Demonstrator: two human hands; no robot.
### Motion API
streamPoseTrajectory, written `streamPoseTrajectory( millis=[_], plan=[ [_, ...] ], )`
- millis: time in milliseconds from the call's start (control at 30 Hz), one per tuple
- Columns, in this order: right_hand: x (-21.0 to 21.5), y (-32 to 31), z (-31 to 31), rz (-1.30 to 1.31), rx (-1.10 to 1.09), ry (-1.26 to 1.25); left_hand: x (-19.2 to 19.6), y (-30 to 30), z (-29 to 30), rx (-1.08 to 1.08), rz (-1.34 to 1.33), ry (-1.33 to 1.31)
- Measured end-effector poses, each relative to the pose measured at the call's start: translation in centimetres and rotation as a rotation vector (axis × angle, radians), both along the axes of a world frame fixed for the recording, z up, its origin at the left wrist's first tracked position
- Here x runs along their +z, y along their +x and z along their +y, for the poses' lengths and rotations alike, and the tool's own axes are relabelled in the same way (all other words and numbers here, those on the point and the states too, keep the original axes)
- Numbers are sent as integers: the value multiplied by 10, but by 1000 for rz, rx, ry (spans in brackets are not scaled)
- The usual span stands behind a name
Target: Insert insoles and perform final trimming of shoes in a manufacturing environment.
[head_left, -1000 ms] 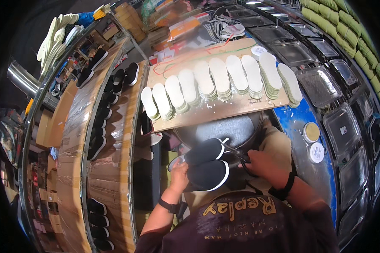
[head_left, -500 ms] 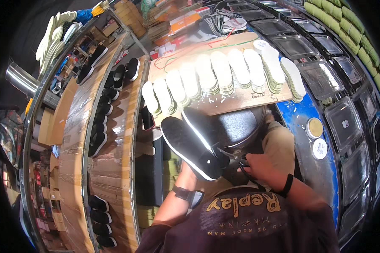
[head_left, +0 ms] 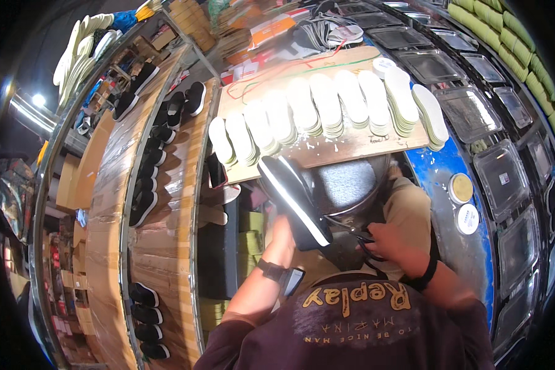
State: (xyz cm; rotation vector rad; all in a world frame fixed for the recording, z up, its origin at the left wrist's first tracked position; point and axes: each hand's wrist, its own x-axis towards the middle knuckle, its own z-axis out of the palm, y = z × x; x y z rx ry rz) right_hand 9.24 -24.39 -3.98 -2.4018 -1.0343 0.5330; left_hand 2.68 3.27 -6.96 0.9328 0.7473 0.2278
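A black slip-on shoe (head_left: 305, 192) with a white sole edge is tilted over my lap, its white edge facing up. My left hand (head_left: 281, 237) is closed around the shoe's near left side, most of its fingers hidden behind it. Whether a second shoe is behind it, I cannot tell. My right hand (head_left: 388, 240) is closed on the dark handles of a pair of scissors (head_left: 345, 226), whose metal blades point left, close to the shoe's near end. Beyond the shoe, a wooden board (head_left: 345, 150) bears a row of white insole stacks (head_left: 322, 102).
Under the board sits a round dark container (head_left: 376, 185). On the left, a cardboard-covered rack (head_left: 166, 246) holds several black shoes (head_left: 145, 200). Two round tins (head_left: 460, 188) stand on the blue surface at right. Beyond them lie rows of clear plastic trays (head_left: 501, 176).
My left hand has turned the footwear: two black shoes showed before, and now one white sole edge faces up. The scissors have moved slightly right, away from the shoe.
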Motion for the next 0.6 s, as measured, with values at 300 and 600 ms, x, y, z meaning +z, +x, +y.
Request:
streamPoseTrajectory(
  millis=[300,600],
  plan=[
    [-6,1,-41,-32,-227,30,-44,21,1,-472,159,1589],
    [-28,-5,-34,-201,-156,112,-38,-20,-22,-581,-146,1821]
  ],
)
